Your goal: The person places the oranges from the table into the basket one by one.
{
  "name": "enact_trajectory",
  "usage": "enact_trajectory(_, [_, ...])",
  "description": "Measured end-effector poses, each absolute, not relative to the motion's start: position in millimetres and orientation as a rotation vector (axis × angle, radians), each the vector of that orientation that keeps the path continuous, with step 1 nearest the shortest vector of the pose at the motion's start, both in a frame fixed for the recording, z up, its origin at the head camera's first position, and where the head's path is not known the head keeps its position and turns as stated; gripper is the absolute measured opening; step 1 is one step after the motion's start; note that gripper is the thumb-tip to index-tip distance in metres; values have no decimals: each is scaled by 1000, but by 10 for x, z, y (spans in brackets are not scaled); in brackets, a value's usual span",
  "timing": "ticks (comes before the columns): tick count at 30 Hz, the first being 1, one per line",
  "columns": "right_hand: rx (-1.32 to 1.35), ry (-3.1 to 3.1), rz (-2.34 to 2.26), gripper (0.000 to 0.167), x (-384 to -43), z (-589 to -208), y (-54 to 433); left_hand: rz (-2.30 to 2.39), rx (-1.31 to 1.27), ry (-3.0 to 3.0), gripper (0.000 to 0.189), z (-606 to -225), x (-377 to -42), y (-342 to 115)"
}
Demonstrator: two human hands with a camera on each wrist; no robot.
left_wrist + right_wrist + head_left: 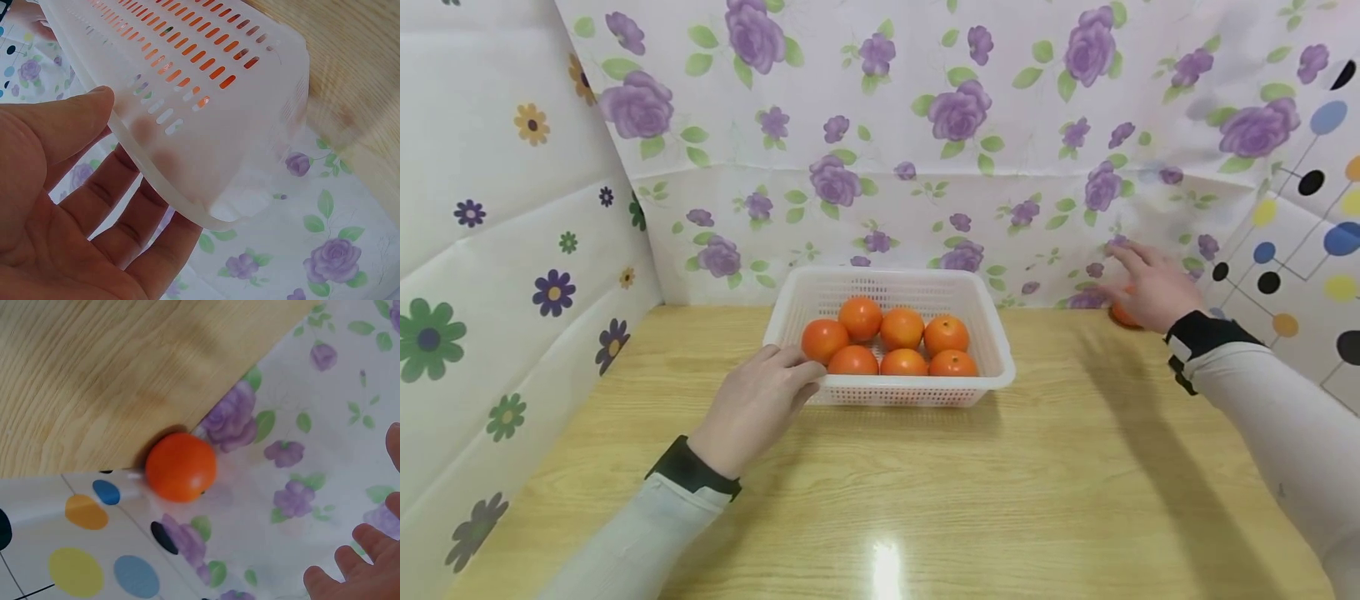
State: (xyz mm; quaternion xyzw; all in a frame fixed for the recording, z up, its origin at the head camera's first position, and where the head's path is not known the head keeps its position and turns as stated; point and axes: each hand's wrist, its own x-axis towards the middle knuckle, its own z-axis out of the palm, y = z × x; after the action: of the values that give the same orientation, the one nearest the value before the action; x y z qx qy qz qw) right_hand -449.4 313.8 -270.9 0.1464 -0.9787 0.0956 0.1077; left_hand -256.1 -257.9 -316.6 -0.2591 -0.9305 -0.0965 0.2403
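A white perforated plastic basket (pixel 917 382) stands against the back wall and holds several oranges (pixel 902 328). My left hand (pixel 760 407) grips its front left corner. In the left wrist view the thumb lies on one side of the basket's rim (pixel 140 159) and the fingers on the other. My right hand (pixel 1159 287) reaches to the far right corner with fingers spread, holding nothing. Partly hidden behind that hand, a single orange (pixel 1122 315) lies on the table. The right wrist view shows this orange (pixel 181 467) whole, apart from the fingertips.
The wooden table (pixel 880 483) ends at a back wall of purple-flowered sheeting (pixel 910 208). A daisy-patterned sheet (pixel 512 275) stands on the left, and a dotted sheet (pixel 1292 250) on the right meets the back one near the single orange.
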Motion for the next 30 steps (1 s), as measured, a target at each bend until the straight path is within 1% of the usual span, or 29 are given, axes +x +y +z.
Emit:
enact_trajectory(7, [369,-2867,305,76,-4561,-2751,3342,-284,-699,-2548,25,-3154,-2556,-2572])
enact_trajectory(14, [308,-2895,286,80,-4622,-2838,3488,-287,-681,-2559,25,-3146,-2547,-2568])
enact_trajectory(22, [283,-2909,325,79,-4673,-2996,3676,-264,-700,-2544,27,-3170,-2553,-2564])
enact_trajectory(30, [239,-2936,303,73,-4582,-2994,3629,-265,-686,-2543,25,-3182,-2561,-2566])
